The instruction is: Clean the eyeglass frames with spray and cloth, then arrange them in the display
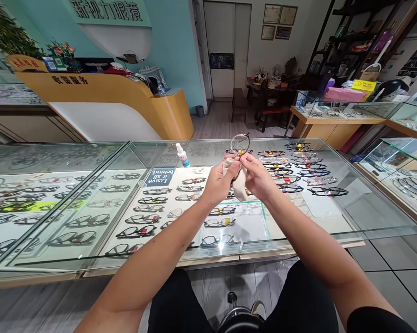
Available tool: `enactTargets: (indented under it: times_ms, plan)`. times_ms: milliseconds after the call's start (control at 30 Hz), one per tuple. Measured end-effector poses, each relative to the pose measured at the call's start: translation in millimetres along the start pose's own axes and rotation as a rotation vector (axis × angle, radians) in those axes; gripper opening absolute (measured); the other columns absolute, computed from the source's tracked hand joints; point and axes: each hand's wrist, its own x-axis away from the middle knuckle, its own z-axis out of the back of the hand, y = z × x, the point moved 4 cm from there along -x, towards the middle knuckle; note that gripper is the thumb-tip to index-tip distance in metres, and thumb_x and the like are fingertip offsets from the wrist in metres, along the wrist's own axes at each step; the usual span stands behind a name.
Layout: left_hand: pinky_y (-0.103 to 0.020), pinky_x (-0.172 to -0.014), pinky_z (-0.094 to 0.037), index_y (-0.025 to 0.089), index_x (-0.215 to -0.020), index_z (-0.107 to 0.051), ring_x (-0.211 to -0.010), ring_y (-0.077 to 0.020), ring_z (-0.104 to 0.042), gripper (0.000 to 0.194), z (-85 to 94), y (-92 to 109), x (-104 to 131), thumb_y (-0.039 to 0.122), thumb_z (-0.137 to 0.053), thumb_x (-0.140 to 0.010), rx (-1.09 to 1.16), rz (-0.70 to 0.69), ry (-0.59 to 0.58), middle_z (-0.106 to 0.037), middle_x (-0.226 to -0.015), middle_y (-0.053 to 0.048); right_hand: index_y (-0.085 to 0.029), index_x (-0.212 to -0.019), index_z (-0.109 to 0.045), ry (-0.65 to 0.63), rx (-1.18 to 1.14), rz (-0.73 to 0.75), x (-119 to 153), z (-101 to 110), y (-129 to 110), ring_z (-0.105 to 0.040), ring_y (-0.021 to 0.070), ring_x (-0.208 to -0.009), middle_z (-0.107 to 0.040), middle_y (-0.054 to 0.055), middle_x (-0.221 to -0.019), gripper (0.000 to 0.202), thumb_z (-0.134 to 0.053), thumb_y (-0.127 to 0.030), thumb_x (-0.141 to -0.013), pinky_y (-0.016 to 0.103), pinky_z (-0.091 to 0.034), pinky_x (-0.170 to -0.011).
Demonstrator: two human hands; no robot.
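Observation:
Above the glass counter, my left hand [219, 181] is closed on a pale cloth [240, 185], which hangs down between the two hands. A pair of round, thin-framed glasses [240, 144] is held up, with one lens rising above my fingertips; its other lens is mostly hidden by the cloth and fingers. My right hand [257, 175] pinches the glasses' frame close beside the left fingertips. Behind and left of the hands, a white spray bottle [182, 156] with a blue label stands upright on the counter top.
Rows of glasses lie inside the glass display counter [239, 249] under my hands. A yellow reception desk [173, 113] stands beyond at the left. Another display case [336, 121] is at the right. A stool base [239, 317] shows between my legs.

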Motion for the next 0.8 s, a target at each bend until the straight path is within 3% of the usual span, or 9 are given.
enactTargets:
  times_ms: [133,267,333,467,667,733,800]
  plan:
    - [-0.028,-0.075,-0.053,0.018,-0.103,-0.08,-0.072,-0.0152,-0.055,0.07,4.7,2,-4,0.087,-0.078,-0.089,-0.038,-0.005,-0.103,-0.062,-0.075,0.0,-0.025,-0.084,-0.066,-0.004,-0.004,0.018,-1,6,-6,-0.076,0.0201,-0.093,-0.085,0.004,-0.112,0.047,-0.102,-0.055,-0.077,0.03,-0.062,-0.078]
    - [-0.03,-0.081,-0.056,0.02,-0.112,-0.082,-0.088,-0.0205,-0.065,0.059,10.3,8,-4,0.076,-0.081,-0.093,-0.106,0.036,-0.318,-0.072,-0.094,-0.006,-0.025,-0.089,-0.069,-0.031,0.019,0.033,-2,12,-12,-0.077,0.0231,-0.102,-0.084,0.007,-0.113,0.04,-0.097,-0.053,-0.084,0.033,-0.064,-0.083]
    - [-0.032,-0.085,-0.057,0.02,-0.114,-0.081,-0.093,-0.0223,-0.068,0.057,11.8,10,-4,0.072,-0.086,-0.091,-0.126,0.043,-0.363,-0.075,-0.102,-0.008,-0.025,-0.09,-0.07,-0.022,0.024,0.037,-2,13,-13,-0.076,0.0229,-0.1,-0.083,0.006,-0.112,0.039,-0.096,-0.053,-0.085,0.033,-0.063,-0.081]
    - [-0.032,-0.087,-0.057,0.017,-0.114,-0.079,-0.093,-0.0219,-0.068,0.064,10.0,9,-4,0.069,-0.096,-0.081,-0.177,0.0,-0.242,-0.076,-0.104,-0.008,-0.026,-0.091,-0.068,0.011,0.023,0.024,1,5,-10,-0.073,0.0221,-0.093,-0.084,0.006,-0.113,0.045,-0.097,-0.059,-0.081,0.033,-0.06,-0.076]
    - [-0.031,-0.084,-0.056,0.017,-0.101,-0.078,-0.085,-0.0184,-0.065,0.066,2.5,6,0,0.081,-0.084,-0.087,-0.131,-0.112,-0.027,-0.072,-0.089,-0.004,-0.026,-0.086,-0.069,-0.01,0.059,0.032,2,-5,-7,-0.077,0.0238,-0.105,-0.086,0.006,-0.117,0.048,-0.1,-0.062,-0.078,0.033,-0.061,-0.086]
    - [-0.032,-0.088,-0.057,0.018,-0.098,-0.079,-0.086,-0.0187,-0.065,0.067,3.2,7,-1,0.085,-0.078,-0.09,-0.127,-0.133,-0.024,-0.072,-0.09,-0.005,-0.026,-0.088,-0.071,-0.005,0.052,0.031,2,-3,-8,-0.077,0.0249,-0.105,-0.086,0.006,-0.117,0.047,-0.101,-0.061,-0.077,0.034,-0.062,-0.084]
    - [-0.033,-0.084,-0.057,0.019,-0.1,-0.08,-0.082,-0.0191,-0.064,0.067,4.3,6,-1,0.086,-0.073,-0.093,-0.124,-0.095,-0.092,-0.07,-0.087,-0.005,-0.026,-0.09,-0.071,-0.005,0.046,0.037,1,1,-10,-0.078,0.0267,-0.107,-0.086,0.007,-0.118,0.047,-0.1,-0.061,-0.078,0.036,-0.063,-0.084]
